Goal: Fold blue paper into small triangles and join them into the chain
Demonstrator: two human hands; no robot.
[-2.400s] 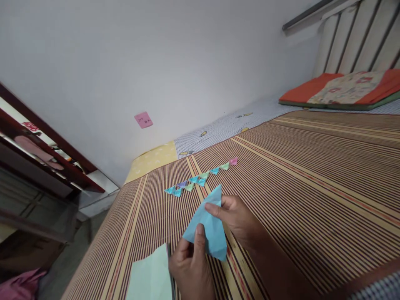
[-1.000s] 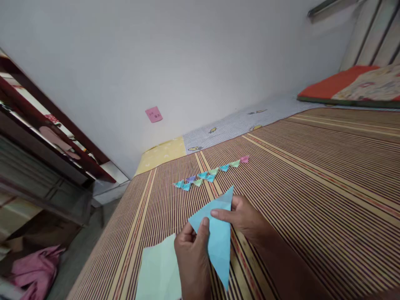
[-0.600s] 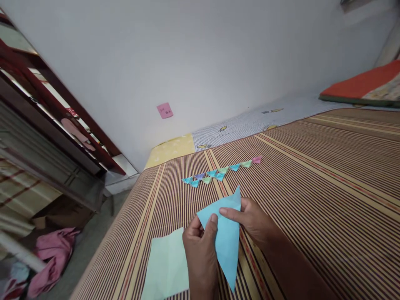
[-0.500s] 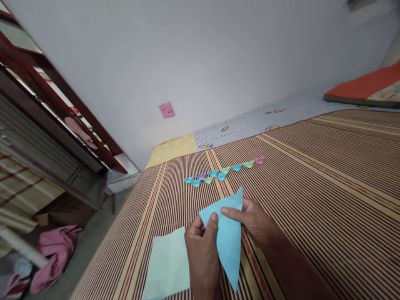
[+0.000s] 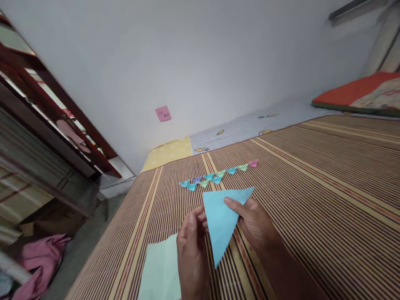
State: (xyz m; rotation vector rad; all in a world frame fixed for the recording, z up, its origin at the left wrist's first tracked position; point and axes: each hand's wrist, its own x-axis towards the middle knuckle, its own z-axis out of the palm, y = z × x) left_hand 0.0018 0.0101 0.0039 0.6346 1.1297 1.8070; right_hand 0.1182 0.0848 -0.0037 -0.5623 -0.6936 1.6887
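A blue sheet of paper (image 5: pixel 220 221), folded into a triangle, is held up over the striped mat. My right hand (image 5: pixel 258 225) pinches it near its upper right corner, thumb on the front and fingers behind. Beside the paper's left edge is my left hand (image 5: pixel 192 246), its thumb off the paper and its fingers loosely curved. Those fingertips reach the edge; whether they touch it I cannot tell. Partly covered by my left hand, a pale green sheet of paper (image 5: pixel 161 266) lies on the mat. Farther back, several small folded paper pieces (image 5: pixel 217 175) in blue, green, purple and pink form a row.
The striped mat (image 5: pixel 300 187) covers the bed up to a white wall, where a pink note (image 5: pixel 163 113) is stuck. An orange-and-floral folded cushion (image 5: pixel 353 91) rests at the far right. Left of the bed, pink cloth (image 5: pixel 43 258) lies low by the floor.
My left thumb has come off the blue paper and that hand has shifted left. The triangle has turned, so its upper edge is nearly level. The view has shifted slightly.
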